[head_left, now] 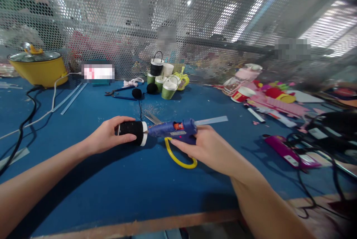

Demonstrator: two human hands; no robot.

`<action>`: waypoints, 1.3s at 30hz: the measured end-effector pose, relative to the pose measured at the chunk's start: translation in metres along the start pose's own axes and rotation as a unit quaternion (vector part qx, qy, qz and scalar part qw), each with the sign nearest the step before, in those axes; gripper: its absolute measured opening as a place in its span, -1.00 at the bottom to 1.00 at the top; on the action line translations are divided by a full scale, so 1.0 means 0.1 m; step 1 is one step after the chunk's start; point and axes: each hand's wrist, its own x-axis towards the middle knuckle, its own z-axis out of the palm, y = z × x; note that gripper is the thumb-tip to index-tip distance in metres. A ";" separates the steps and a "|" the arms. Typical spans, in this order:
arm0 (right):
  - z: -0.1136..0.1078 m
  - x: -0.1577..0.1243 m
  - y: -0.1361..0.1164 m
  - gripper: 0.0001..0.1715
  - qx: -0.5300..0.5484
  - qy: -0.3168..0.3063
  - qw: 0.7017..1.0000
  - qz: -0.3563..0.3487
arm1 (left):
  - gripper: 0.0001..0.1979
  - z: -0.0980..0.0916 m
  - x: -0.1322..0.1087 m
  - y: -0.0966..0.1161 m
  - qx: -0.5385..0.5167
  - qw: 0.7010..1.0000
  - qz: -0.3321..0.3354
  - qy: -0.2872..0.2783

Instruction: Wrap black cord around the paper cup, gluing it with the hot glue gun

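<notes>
A small black cup with a white rim (135, 132) lies on its side in my left hand (107, 135), whose fingers wrap round it above the blue table. My right hand (206, 148) grips a blue glue gun (173, 129) by its handle. The nozzle points left and meets the cup's white rim. A clear glue stick (213, 120) sticks out of the gun's rear. Beneath the gun lie scissors with a yellow handle (181, 162), partly covered by the gun and my right hand.
Behind stand several small cups (169, 89), black pompoms (137, 93) and pliers (119, 94). A yellow pot (41, 70) is at the back left. Pink craft pieces (279, 105), a purple packet (291, 151) and black cables (302, 172) lie right. Perforated metal (134, 12) borders the table (125, 190).
</notes>
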 end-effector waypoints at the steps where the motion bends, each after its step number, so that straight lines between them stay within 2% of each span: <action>1: 0.00 0.00 -0.01 -0.75 0.001 0.002 1.000 -0.001 | -0.50 0.00 0.00 0.00 0.002 1.000 0.005 0.001; 7: -0.03 0.01 -0.03 -0.75 0.011 0.001 1.000 0.023 | -0.51 -0.01 -0.02 0.03 0.025 0.999 0.038 -0.002; 13: -0.05 -0.01 -0.03 -0.74 0.011 -0.025 0.999 0.027 | -0.52 -0.01 -0.02 0.03 0.032 0.999 0.037 -0.001; 19: -0.05 0.01 -0.03 -0.73 0.032 -0.013 0.998 0.049 | -0.52 -0.03 -0.02 0.05 0.027 0.998 0.063 -0.012; 25: -0.08 -0.03 -0.04 -0.69 0.047 -0.048 0.996 0.055 | -0.53 -0.04 -0.03 0.06 0.056 0.996 0.068 -0.013; 31: -0.07 0.01 -0.05 -0.72 0.076 -0.033 0.992 0.093 | -0.53 -0.05 -0.04 0.06 0.056 0.993 0.101 -0.025; 34: -0.08 0.01 -0.06 -0.68 0.083 -0.043 0.989 0.112 | -0.53 -0.06 -0.04 0.06 0.062 0.991 0.110 -0.035; 39: -0.11 -0.04 -0.04 -0.63 0.096 -0.073 0.988 0.099 | -0.53 -0.06 -0.04 0.06 0.076 0.988 0.129 -0.033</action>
